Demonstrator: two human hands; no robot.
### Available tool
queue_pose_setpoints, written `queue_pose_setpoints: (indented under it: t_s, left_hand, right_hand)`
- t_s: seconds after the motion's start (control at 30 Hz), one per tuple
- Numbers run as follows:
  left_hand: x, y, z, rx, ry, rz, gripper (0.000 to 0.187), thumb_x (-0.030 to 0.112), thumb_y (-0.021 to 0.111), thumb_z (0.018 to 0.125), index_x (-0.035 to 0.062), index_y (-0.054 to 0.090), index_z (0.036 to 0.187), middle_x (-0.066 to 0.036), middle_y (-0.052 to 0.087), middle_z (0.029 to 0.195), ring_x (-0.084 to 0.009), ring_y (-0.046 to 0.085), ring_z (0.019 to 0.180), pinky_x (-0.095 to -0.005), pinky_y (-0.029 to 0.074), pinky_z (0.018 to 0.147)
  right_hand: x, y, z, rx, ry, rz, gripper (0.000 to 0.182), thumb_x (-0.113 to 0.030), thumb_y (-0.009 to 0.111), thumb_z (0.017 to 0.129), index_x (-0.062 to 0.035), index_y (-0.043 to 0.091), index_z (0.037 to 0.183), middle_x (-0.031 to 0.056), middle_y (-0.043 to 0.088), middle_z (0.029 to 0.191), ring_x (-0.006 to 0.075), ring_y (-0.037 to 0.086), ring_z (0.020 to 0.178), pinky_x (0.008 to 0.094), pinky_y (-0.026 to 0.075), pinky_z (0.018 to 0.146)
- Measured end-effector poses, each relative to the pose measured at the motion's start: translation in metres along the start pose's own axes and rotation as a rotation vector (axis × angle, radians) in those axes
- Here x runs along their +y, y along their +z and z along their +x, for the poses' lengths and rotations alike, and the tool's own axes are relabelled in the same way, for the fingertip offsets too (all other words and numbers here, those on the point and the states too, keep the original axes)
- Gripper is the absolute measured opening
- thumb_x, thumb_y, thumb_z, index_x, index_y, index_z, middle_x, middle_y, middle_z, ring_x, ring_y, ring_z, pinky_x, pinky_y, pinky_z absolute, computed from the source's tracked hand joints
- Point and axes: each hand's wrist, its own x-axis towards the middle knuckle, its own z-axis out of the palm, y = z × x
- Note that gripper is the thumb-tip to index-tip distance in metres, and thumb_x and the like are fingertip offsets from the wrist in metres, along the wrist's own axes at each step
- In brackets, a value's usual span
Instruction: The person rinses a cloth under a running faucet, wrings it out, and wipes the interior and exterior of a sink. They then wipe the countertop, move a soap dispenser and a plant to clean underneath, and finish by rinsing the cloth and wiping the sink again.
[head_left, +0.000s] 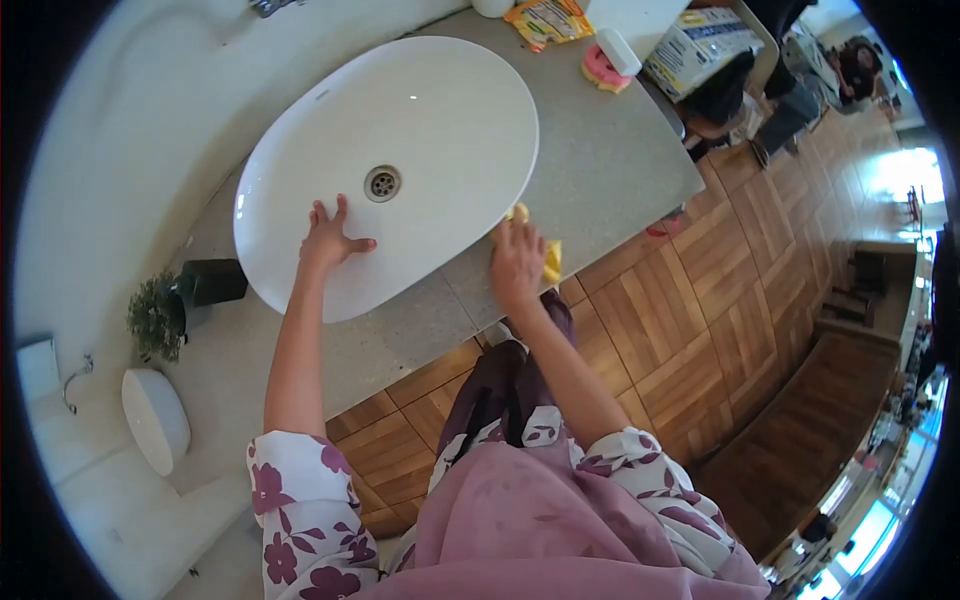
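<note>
A white oval basin [450, 110] with a round metal drain [382, 183] sits on a grey counter [610, 150]. Inside the basin, left of the drain, my left hand [330, 240] rests near the inner wall with its fingers spread and nothing in it. My right hand [518, 262] presses a yellow cloth [552, 262] onto the counter by the basin's near right rim. Parts of the cloth stick out above and beside the fingers; the rest is hidden under the hand.
Toward the back of the counter lie an orange packet [548, 22] and a pink-and-yellow sponge [604, 70] by a white object. A box [703, 50] stands beyond. At left are a potted plant [157, 315] and a second basin [156, 420]. People are in the far right background.
</note>
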Motion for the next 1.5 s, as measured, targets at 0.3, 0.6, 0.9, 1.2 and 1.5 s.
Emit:
queue_pose_setpoints:
  t_s: [0.3,0.6,0.9,1.2,1.5]
  left_hand:
    - [0.007,-0.014,0.001,-0.065,0.043,0.015,0.127,0.062,0.077,0.055,0.0113,0.008,0.148,-0.038,-0.001,0.145,-0.0448,0.003,0.138,-0.0461,0.02,0.11]
    - [0.0,-0.01,0.009,-0.061,0.039,0.029,0.127,0.062,0.078,0.055,0.0107,0.008,0.148,-0.038,0.0,0.144,-0.0437,0.003,0.139,-0.0435,0.021,0.11]
    - [-0.004,-0.01,0.005,-0.066,0.048,-0.007,0.125,0.065,0.075,0.057,0.0147,0.006,0.148,-0.034,-0.004,0.147,-0.0415,-0.001,0.14,-0.0443,0.016,0.112]
    - [0.001,-0.012,0.0,-0.06,0.049,-0.002,0.125,0.066,0.075,0.057,0.0159,0.007,0.148,-0.034,-0.002,0.147,-0.0405,0.001,0.14,-0.0429,0.019,0.112]
    - [0.002,-0.009,0.0,-0.043,0.039,0.021,0.124,0.067,0.074,0.056,0.0174,0.008,0.148,-0.034,-0.001,0.147,-0.0434,0.004,0.139,-0.0449,0.022,0.111]
  right_hand:
    - [-0.066,-0.01,-0.054,-0.104,-0.131,0.144,0.042,-0.008,0.054,0.076,-0.002,0.054,0.118,0.0233,0.048,0.127,0.0281,0.05,0.101,0.0402,0.04,0.082]
    - [-0.119,-0.011,-0.082,-0.236,-0.34,0.279,0.037,-0.014,0.053,0.078,-0.0049,0.056,0.114,0.0184,0.053,0.122,0.0253,0.046,0.111,0.0378,0.039,0.085]
    - [-0.071,-0.038,-0.061,-0.448,-0.113,1.125,0.043,-0.005,0.062,0.069,-0.0091,0.061,0.112,0.0134,0.062,0.105,0.0317,0.054,0.096,0.0417,0.044,0.085]
    - [0.028,-0.023,0.011,-0.102,0.081,0.078,0.044,-0.009,0.056,0.075,-0.0088,0.054,0.118,0.0182,0.054,0.118,0.0317,0.051,0.104,0.0478,0.042,0.084]
    - [-0.09,-0.006,-0.068,-0.152,-0.243,0.23,0.035,-0.011,0.054,0.076,-0.0083,0.054,0.111,0.0237,0.049,0.125,0.0293,0.051,0.102,0.0458,0.042,0.082]
